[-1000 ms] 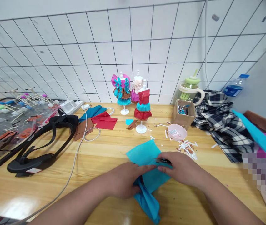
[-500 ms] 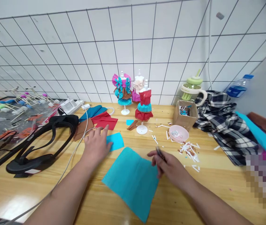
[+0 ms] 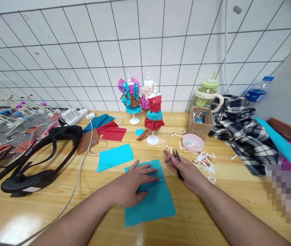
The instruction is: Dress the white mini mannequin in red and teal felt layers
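A teal sheet of crepe paper lies on the table in front of me, with a crease across it. My left hand rests flat on its left part, fingers stretched out. To the right of the sheet, my right hand is closed around small dark scissors, whose blades point up and away from me, slightly apart. A brighter blue piece of crepe paper lies just beyond my left hand. Farther back stands a small dress form in red and blue paper.
Two more dressed forms stand behind. At right are a pink bowl, white paper scraps, a cardboard box and a plaid cloth. A black headset and white cable lie left, near red paper.
My left hand has left the bright blue piece and come down on the teal sheet. The sheet has turned and lies straighter. My right hand still holds the scissors, their blades now clearly visible.
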{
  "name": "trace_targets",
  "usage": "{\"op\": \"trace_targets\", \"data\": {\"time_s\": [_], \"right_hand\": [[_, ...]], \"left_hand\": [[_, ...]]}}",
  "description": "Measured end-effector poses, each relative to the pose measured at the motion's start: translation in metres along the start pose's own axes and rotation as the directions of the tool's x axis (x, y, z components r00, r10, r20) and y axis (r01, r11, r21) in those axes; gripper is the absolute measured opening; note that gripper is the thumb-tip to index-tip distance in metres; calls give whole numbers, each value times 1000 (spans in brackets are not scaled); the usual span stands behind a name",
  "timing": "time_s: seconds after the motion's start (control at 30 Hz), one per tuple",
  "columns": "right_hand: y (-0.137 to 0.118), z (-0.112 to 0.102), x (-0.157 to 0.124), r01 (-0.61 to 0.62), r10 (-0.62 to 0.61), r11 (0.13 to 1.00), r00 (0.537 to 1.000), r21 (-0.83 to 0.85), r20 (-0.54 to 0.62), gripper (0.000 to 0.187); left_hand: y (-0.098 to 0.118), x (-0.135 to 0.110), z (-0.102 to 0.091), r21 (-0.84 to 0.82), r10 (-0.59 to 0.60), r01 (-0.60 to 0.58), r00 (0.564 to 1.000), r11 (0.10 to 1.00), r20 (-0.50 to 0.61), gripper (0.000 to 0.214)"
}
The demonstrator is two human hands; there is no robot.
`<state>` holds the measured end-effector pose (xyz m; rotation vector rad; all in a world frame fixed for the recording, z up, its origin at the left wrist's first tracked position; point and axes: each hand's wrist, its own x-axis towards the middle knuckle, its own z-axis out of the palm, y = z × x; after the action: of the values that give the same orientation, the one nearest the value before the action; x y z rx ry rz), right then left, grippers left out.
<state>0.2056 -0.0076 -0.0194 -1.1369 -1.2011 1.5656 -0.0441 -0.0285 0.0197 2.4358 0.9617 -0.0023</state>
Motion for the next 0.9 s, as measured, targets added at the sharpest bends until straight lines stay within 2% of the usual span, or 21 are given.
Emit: {"op": "trace_targets", "data": {"time_s": [0.07, 0.1, 0.17, 0.2, 0.27, 0.33, 0.37, 0.4, 0.47, 0.53, 0.6, 0.67, 0.7, 0.77, 0.8, 0.9], "right_hand": [[1, -4, 3, 87, -126, 975, 975, -204, -185, 37], [0, -6, 4, 128, -196, 953, 952, -274, -236, 37], [-5, -8, 1, 179, -267, 920, 938, -349, -221, 36], [-8, -7, -3, 188, -269, 897, 950, -400, -156, 35], [-14, -1, -14, 265, -257, 781, 962, -565, 96, 29], [-19, 7, -24, 384, -158, 616, 916, -688, 370, 19], [-20, 10, -29, 419, -89, 553, 889, -720, 448, 17], [-20, 13, -32, 431, -23, 506, 872, -747, 488, 24], [-20, 16, -37, 419, 57, 444, 869, -792, 492, 42], [-19, 17, -38, 399, 72, 411, 882, -820, 466, 36], [-19, 15, -37, 380, 54, 412, 897, -828, 439, 19], [-22, 12, -36, 346, 55, 476, 906, -809, 420, 13], [-23, 11, -35, 324, 63, 521, 908, -790, 415, 13], [-26, 8, -33, 271, 80, 614, 913, -742, 400, 13], [-26, 6, -31, 235, 83, 652, 923, -721, 376, 14], [-25, 2, -28, 118, 80, 740, 962, -662, 261, 20]], "left_hand": [[0, 1, 0, 29, 11, -9, 999, 1000, -37, 68], [0, 1, -1, 57, 1, 4, 996, 998, -86, 68], [0, 2, -3, 117, -58, 86, 972, 989, -226, 61], [-1, 3, -4, 134, -99, 142, 954, 981, -284, 54], [-5, 3, -5, 132, -165, 215, 936, 968, -312, 39], [-11, 3, -4, 118, -186, 220, 950, 968, -251, 40], [-14, 3, -4, 118, -178, 207, 960, 971, -215, 48], [-16, 4, -3, 125, -169, 197, 965, 972, -201, 57], [-18, 5, -4, 154, -162, 204, 954, 967, -252, 70], [-15, 5, -9, 137, -139, 195, 930, 971, -340, 64], [-10, 2, -16, 54, -88, 112, 937, 992, -337, 53], [-3, -3, -20, -63, -21, 8, 978, 998, -209, 55], [-1, -5, -21, -109, -10, -5, 990, 994, -138, 61], [1, -6, -19, -160, -54, 46, 998, 986, -41, 69], [1, -6, -17, -172, -98, 92, 995, 981, -25, 66], [-1, -3, -9, -227, -219, 202, 975, 953, -49, 48]]}}
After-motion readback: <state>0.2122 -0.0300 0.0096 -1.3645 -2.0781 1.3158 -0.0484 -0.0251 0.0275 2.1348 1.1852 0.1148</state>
